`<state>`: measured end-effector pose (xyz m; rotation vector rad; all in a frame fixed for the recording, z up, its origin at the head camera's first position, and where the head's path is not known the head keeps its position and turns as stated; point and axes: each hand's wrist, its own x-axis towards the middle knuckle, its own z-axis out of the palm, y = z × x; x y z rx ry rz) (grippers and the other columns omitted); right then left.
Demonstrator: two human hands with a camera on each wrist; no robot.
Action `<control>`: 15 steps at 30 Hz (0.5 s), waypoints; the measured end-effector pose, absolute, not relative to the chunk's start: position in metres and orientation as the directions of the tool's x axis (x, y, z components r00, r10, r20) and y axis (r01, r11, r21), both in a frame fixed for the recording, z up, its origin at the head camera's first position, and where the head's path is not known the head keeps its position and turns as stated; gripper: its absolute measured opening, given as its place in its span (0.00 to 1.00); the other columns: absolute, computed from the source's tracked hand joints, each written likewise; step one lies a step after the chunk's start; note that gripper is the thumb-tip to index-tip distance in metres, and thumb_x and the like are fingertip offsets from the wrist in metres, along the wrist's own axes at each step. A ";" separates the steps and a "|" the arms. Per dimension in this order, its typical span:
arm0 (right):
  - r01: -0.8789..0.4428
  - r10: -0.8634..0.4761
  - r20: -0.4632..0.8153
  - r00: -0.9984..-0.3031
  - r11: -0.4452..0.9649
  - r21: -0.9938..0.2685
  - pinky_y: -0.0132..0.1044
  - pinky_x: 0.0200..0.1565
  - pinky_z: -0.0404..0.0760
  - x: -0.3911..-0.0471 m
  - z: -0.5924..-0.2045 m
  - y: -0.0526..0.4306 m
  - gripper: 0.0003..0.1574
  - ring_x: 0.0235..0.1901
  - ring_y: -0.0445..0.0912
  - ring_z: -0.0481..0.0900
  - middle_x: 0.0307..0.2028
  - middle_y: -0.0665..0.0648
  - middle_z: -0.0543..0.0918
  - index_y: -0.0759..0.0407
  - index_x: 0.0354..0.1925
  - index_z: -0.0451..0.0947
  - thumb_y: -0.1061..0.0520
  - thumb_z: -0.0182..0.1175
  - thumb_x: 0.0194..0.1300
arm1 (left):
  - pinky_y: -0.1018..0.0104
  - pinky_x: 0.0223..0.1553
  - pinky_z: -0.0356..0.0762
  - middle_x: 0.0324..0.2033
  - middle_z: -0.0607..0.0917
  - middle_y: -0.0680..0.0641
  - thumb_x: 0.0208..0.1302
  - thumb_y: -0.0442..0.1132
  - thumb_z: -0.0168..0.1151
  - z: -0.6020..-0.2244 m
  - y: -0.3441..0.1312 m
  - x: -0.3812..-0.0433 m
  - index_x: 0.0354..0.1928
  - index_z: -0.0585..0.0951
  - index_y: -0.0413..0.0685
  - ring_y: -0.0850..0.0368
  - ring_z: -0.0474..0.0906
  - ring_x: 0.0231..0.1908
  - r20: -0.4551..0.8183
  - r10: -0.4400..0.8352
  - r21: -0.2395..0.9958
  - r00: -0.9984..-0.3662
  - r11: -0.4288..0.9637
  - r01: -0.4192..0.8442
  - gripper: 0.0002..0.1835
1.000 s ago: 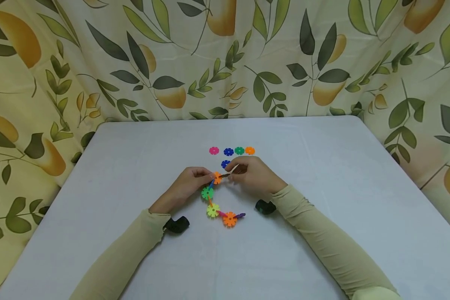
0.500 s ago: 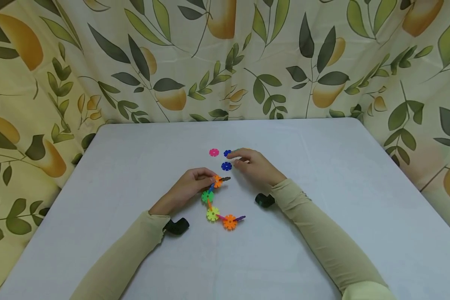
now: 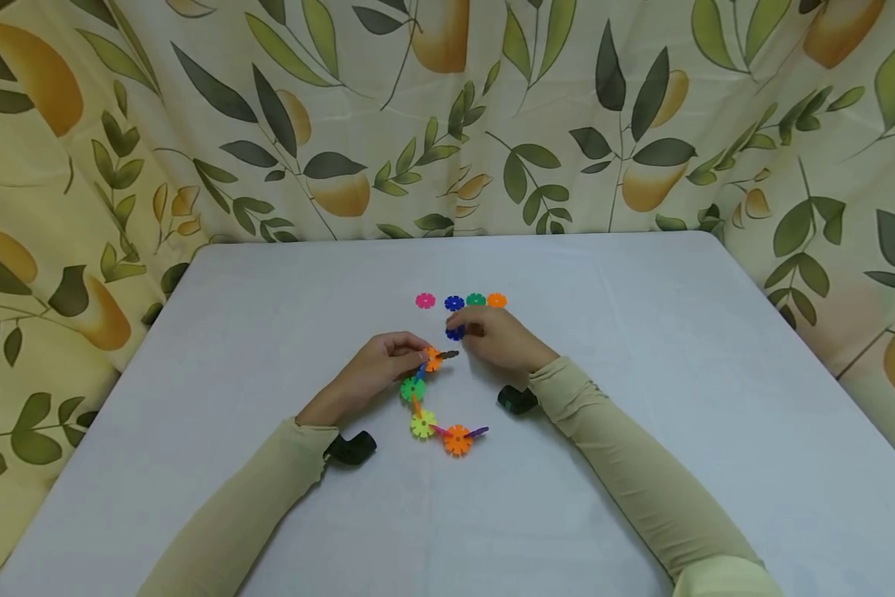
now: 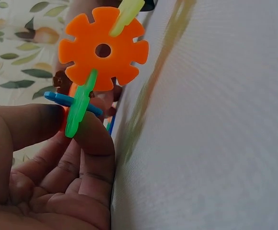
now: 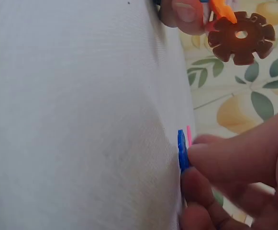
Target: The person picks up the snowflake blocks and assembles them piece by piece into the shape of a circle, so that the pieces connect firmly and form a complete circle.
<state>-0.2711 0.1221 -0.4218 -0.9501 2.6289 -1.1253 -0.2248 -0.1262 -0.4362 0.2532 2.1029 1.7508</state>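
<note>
My left hand [image 3: 376, 365] pinches the upper end of a chain of notched, flower-shaped interlocking discs, near an orange disc [image 3: 434, 359]. A brown disc [image 5: 241, 38] juts from that orange one, edge-on in the head view. Lower in the chain come a blue disc [image 4: 60, 99], a green disc [image 3: 413, 389], another orange disc [image 4: 103, 50] and a yellow disc [image 3: 423, 425]. The chain's tail lies on the table, ending in a purple disc [image 3: 479, 432]. My right hand [image 3: 503, 336] pinches a loose dark blue disc [image 5: 182, 149] at the table surface, fingers partly covering it.
Behind my right hand lies a row of loose discs: pink [image 3: 425, 300], dark blue [image 3: 454, 303], green [image 3: 476, 299] and orange [image 3: 497, 300]. A white cloth covers the table [image 3: 641, 332]. A leaf-and-fruit patterned curtain [image 3: 447, 124] hangs around its far and side edges.
My right hand let go of the brown disc at the chain's end, reached toward the loose discs, then drew back and took hold of the nearer dark blue disc. My left hand stayed put.
</note>
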 end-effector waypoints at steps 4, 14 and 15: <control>-0.456 -0.533 0.115 -0.838 0.569 -0.684 0.43 0.43 0.79 -0.271 -0.421 0.123 0.18 0.40 0.54 0.77 0.47 0.62 0.85 0.69 0.56 0.85 0.73 0.63 0.68 | 0.64 0.53 0.80 0.47 0.89 0.45 0.81 0.37 0.60 -0.435 -0.126 -0.223 0.55 0.84 0.38 0.51 0.81 0.46 -0.194 0.373 0.971 -0.907 0.206 -0.123 0.12; -0.441 -0.549 0.046 -0.835 0.616 -0.652 0.47 0.47 0.81 -0.272 -0.420 0.122 0.22 0.43 0.56 0.78 0.48 0.65 0.83 0.70 0.60 0.83 0.71 0.62 0.69 | 0.64 0.54 0.80 0.48 0.89 0.44 0.81 0.37 0.59 -0.435 -0.125 -0.224 0.56 0.84 0.38 0.51 0.82 0.47 -0.196 0.370 0.970 -0.908 0.211 -0.123 0.12; -0.434 -0.546 0.037 -0.837 0.621 -0.653 0.48 0.48 0.81 -0.272 -0.420 0.122 0.21 0.44 0.56 0.78 0.48 0.65 0.82 0.70 0.59 0.83 0.71 0.63 0.69 | 0.64 0.54 0.80 0.49 0.89 0.44 0.81 0.36 0.59 -0.435 -0.125 -0.223 0.56 0.84 0.38 0.51 0.81 0.47 -0.195 0.374 0.971 -0.907 0.206 -0.124 0.12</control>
